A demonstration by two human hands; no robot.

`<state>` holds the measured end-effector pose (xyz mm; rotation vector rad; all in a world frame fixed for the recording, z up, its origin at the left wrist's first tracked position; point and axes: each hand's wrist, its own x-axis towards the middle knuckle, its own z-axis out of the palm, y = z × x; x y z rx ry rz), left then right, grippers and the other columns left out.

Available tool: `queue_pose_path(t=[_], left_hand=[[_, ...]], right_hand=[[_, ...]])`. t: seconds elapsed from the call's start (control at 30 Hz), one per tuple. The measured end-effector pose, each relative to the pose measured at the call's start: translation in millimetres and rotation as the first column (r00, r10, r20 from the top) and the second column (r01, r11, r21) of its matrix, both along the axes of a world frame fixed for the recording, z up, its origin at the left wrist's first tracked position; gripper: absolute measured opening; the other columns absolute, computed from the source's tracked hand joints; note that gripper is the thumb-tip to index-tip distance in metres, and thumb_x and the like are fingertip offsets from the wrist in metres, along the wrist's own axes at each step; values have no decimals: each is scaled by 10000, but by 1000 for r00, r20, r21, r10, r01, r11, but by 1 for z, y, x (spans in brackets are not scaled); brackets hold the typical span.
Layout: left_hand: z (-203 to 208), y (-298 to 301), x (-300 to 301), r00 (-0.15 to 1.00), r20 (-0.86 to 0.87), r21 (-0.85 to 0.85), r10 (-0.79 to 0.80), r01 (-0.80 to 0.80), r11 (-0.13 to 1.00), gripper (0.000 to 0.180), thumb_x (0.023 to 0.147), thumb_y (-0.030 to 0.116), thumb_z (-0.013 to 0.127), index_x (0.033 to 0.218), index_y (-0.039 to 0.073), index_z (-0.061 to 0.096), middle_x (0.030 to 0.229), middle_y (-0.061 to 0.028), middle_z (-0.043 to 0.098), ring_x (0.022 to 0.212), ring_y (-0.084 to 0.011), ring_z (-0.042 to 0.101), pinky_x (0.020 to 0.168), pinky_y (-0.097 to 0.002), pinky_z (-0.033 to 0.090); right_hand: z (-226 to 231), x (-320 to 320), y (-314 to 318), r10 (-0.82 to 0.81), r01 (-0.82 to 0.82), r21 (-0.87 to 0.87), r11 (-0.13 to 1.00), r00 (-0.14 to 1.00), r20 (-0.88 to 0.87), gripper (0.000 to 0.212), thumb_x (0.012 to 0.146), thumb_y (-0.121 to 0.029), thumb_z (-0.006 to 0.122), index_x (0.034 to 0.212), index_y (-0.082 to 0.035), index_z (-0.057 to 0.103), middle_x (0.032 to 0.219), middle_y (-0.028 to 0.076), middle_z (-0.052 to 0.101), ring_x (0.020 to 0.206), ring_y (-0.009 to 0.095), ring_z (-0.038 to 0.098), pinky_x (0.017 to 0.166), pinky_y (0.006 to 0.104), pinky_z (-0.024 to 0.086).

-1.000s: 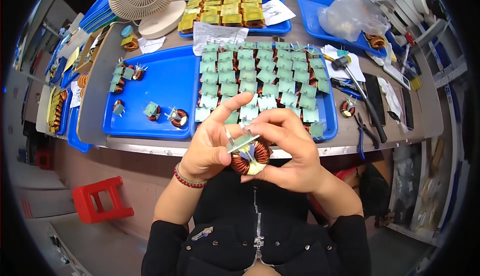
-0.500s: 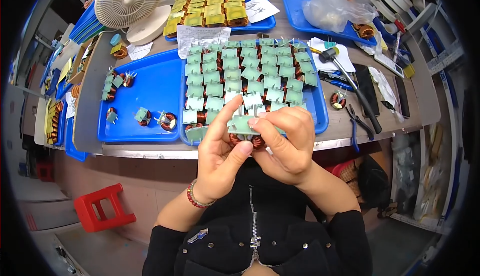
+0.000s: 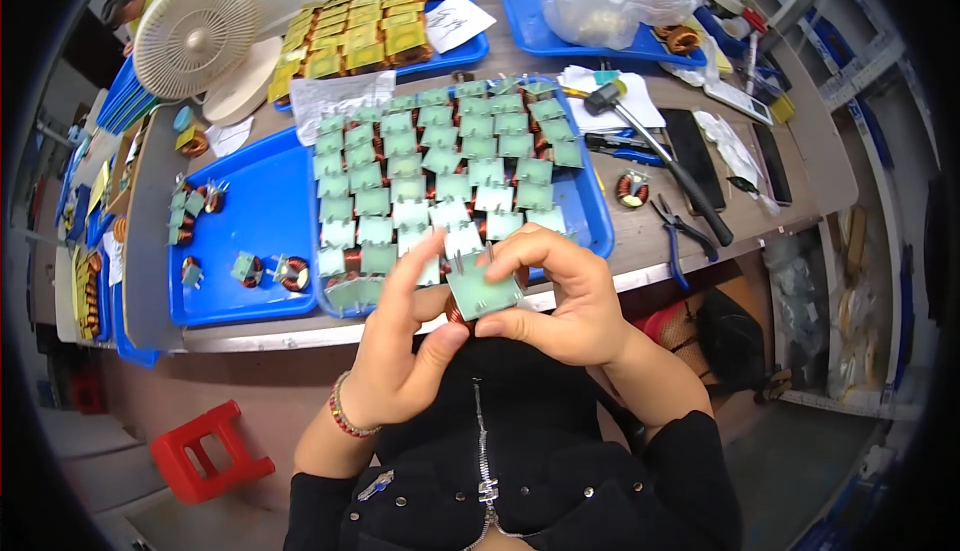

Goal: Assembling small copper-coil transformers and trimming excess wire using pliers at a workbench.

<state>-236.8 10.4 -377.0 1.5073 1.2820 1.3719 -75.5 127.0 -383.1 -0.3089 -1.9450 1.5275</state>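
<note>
In front of my chest I hold a toroidal coil with a green base plate (image 3: 482, 291), its metal pins pointing up and away. My right hand (image 3: 572, 301) pinches the plate, index finger on its far part and thumb at the near edge. My left hand (image 3: 395, 351) is curled at the coil's left side, its thumb tip against the copper winding and its index finger raised. Just beyond lies a blue tray (image 3: 592, 213) filled with rows of similar green-plated coils (image 3: 408, 166).
Left is another blue tray (image 3: 235, 296) with several coils. A hammer (image 3: 665, 146), pliers (image 3: 680, 241) and a single coil (image 3: 632, 188) lie right. Farther back are yellow-plated coils (image 3: 365, 31), a fan (image 3: 200, 31) and a plastic bag (image 3: 615, 6). A red stool (image 3: 210, 451) stands lower left.
The coil has tilted so its green plate now faces me more. My right thumb has come onto the plate's near edge. The whole view has shifted and turned slightly.
</note>
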Motion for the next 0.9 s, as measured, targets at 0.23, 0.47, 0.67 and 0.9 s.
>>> queue_pose_path(t=[0.23, 0.47, 0.67, 0.9], left_hand=[[4, -8, -74, 625, -699, 103, 347, -393, 914, 458, 722, -89, 510, 1170, 7, 519, 1153, -177, 546, 1080, -330, 503, 956, -382, 366], [-32, -34, -144, 323, -943, -73, 82, -439, 896, 601, 596, -141, 484, 1158, 70, 526, 1211, -117, 511, 1191, -359, 376, 1008, -417, 306], [-31, -23, -155, 335, -942, -120, 15, -379, 917, 535, 581, -118, 569, 1079, 76, 555, 1110, -97, 561, 1055, -294, 502, 1035, -487, 255], [-24, -22, -160, 561, -783, -7, 269, -440, 898, 538, 542, -74, 697, 1052, 32, 561, 1012, -138, 566, 915, -308, 555, 819, -345, 440]], right_hand=[[-25, 58, 58, -376, 367, 166, 915, 926, 29, 271, 683, 40, 712, 783, -54, 479, 956, 87, 558, 884, 168, 558, 802, 298, 437], [-51, 53, 95, -427, 343, 345, 873, 881, 205, 220, 665, -45, 728, 691, -37, 510, 909, 100, 597, 861, 195, 566, 773, 283, 431], [-61, 42, 104, -593, 370, 663, 650, 793, 140, 247, 620, -98, 771, 776, -50, 586, 934, 75, 494, 846, 242, 506, 684, 310, 424], [-47, 45, 103, -569, 303, 675, 673, 795, 210, 344, 603, -59, 767, 885, -39, 572, 1016, 108, 487, 928, 259, 520, 787, 328, 434]])
